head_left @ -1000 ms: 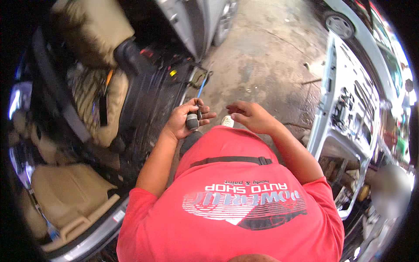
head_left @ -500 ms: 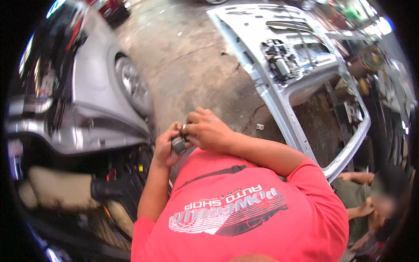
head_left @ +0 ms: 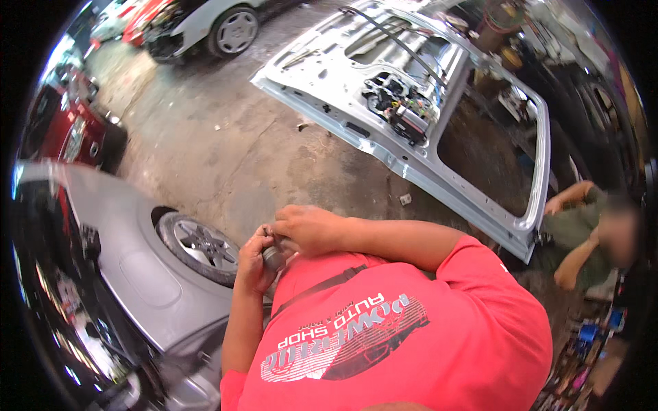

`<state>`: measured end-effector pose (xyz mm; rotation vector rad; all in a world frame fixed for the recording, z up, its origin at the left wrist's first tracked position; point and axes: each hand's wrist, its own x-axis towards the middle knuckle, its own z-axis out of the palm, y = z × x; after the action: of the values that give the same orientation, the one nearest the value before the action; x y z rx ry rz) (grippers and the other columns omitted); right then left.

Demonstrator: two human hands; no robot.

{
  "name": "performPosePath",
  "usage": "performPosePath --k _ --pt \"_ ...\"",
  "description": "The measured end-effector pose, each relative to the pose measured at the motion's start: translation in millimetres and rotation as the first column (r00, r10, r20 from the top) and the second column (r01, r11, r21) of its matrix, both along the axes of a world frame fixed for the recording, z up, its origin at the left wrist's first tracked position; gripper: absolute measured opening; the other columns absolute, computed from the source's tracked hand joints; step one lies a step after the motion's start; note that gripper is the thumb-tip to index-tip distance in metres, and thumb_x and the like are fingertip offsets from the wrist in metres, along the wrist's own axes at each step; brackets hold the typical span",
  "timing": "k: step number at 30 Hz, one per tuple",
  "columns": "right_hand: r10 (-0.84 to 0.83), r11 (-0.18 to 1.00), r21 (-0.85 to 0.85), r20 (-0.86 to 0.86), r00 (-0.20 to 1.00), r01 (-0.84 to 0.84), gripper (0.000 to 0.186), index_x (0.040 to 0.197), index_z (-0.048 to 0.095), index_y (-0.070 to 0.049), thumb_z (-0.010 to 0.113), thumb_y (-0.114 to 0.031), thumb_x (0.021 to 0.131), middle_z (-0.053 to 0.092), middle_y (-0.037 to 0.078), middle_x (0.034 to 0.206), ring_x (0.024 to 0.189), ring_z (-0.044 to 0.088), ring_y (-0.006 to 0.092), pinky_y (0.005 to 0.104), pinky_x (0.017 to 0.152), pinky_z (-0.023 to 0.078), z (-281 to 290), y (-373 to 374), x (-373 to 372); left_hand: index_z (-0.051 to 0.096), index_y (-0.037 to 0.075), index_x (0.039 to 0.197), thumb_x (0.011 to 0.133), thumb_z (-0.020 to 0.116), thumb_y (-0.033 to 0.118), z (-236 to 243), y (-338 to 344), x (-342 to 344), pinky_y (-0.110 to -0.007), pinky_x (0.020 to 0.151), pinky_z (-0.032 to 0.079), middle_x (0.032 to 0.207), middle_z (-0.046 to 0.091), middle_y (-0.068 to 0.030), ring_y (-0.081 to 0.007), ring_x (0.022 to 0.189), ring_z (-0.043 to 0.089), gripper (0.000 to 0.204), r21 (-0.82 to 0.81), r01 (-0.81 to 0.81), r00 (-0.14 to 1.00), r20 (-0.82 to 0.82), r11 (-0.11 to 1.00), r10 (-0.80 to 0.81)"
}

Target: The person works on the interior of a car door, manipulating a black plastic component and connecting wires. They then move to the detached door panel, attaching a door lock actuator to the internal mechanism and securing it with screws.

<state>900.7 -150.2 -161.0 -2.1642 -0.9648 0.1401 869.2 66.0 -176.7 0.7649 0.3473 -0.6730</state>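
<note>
Silver door [head_left: 430, 156] at right; grey fender [head_left: 140, 257] at left.

Dark cylinder [head_left: 273, 258] partly hidden, co-worker's head [head_left: 619, 234] blurred

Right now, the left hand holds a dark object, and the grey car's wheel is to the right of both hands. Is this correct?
Wrong side: the head view shows the grey car's wheel left of the left hand and right hand. The left hand does hold the dark object.
</note>
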Motion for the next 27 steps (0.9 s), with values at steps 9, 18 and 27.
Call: performPosePath --k 9,18,27 --pt "-0.571 0.681 0.235 -0.422 0.704 0.694 0.022 0.113 0.072 0.0 0.072 -0.014 0.097 0.077 0.013 0.096 0.085 0.075 0.0225 0.0375 0.078 0.058 -16 -95 68 0.057 0.008 0.107 0.095 0.054 0.007 11 -59 154 -0.048 0.09 0.066 0.114 0.069 -0.0177 -0.0368 0.11 0.075 0.013 0.019 0.372 0.928 -0.025 0.928 -0.371" --pt "-0.708 0.066 0.088 -0.698 0.109 0.994 0.017 0.11 0.075 0.001 0.068 -0.012 0.103 0.076 0.007 0.09 0.072 0.071 0.0121 0.0287 0.067 0.059 -73 -328 135 0.057 0.009 0.102 0.095 0.05 0.004 -54 -92 298 -0.035 0.062 0.061 0.102 0.068 -0.0122 -0.028 0.093 0.078 0.012 0.438 0.29 0.956 -0.1 0.851 -0.275" --pt "-0.698 0.061 -0.074 -0.716 -0.011 0.995 0.019 0.11 0.074 0.002 0.074 -0.011 0.096 0.075 0.006 0.086 0.073 0.073 0.0139 0.0302 0.068 0.057 -109 -445 201 0.056 0.009 0.099 0.094 0.05 0.003 -64 -142 393 -0.034 0.063 0.059 0.093 0.064 -0.0091 -0.0228 0.078 0.071 0.01 0.576 0.38 0.923 -0.186 0.723 -0.337"
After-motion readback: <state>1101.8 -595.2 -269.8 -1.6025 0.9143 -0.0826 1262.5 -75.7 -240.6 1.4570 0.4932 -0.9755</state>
